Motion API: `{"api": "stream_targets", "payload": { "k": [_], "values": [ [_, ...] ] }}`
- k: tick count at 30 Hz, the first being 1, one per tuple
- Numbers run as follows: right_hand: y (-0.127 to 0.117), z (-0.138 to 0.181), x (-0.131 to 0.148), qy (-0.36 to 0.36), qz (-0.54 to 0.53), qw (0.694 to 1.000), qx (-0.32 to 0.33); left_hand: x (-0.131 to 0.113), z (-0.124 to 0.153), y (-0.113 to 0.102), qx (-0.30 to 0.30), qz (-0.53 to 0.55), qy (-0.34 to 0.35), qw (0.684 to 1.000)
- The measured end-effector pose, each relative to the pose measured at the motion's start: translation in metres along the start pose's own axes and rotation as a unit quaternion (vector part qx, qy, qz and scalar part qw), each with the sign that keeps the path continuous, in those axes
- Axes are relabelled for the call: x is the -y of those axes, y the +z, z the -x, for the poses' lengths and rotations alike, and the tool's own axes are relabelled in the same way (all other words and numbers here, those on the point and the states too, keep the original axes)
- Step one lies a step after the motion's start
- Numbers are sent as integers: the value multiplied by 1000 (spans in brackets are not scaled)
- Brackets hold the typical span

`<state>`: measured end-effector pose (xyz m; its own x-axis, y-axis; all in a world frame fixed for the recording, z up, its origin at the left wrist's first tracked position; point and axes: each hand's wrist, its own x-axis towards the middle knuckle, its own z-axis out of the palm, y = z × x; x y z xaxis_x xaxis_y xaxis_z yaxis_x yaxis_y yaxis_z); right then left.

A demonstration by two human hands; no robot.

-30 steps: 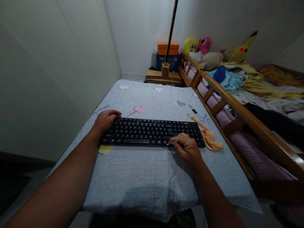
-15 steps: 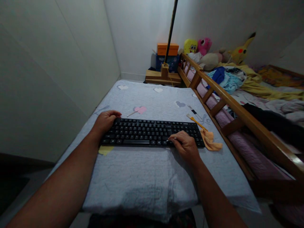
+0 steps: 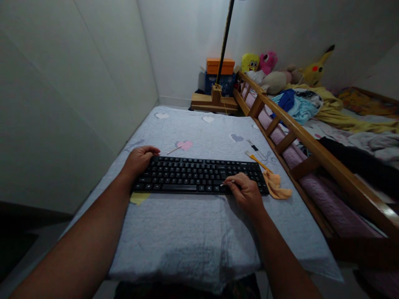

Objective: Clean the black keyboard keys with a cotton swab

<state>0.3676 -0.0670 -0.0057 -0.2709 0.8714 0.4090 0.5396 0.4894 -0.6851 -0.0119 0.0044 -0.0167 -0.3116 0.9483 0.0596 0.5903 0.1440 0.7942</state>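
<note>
A black keyboard (image 3: 193, 175) lies across a grey quilted cover (image 3: 187, 232) with heart patches. My left hand (image 3: 139, 160) grips the keyboard's left end, fingers curled over its far edge. My right hand (image 3: 246, 192) rests on the keyboard's lower right part and pinches a thin white stick, likely a cotton swab (image 3: 227, 182), whose tip touches the keys.
An orange cloth (image 3: 276, 186) lies by the keyboard's right end, with a yellow-handled brush (image 3: 257, 160) and a small dark tool (image 3: 254, 147) behind it. Another swab (image 3: 173, 150) lies near a pink heart. A wooden bed rail (image 3: 299, 131) runs along the right; boxes (image 3: 220, 71) stand at the back.
My right hand and the swab tip have crept slightly up the keyboard's lower rows. My left hand has held still on the left end.
</note>
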Motion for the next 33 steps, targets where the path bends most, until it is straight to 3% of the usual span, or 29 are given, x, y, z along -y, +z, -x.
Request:
{"api": "stream_targets", "payload": {
  "k": [33],
  "values": [
    [-5,6,-9,-4,2,1000,-12,0,0,1,-6,-14,0,1000]
  ]
}}
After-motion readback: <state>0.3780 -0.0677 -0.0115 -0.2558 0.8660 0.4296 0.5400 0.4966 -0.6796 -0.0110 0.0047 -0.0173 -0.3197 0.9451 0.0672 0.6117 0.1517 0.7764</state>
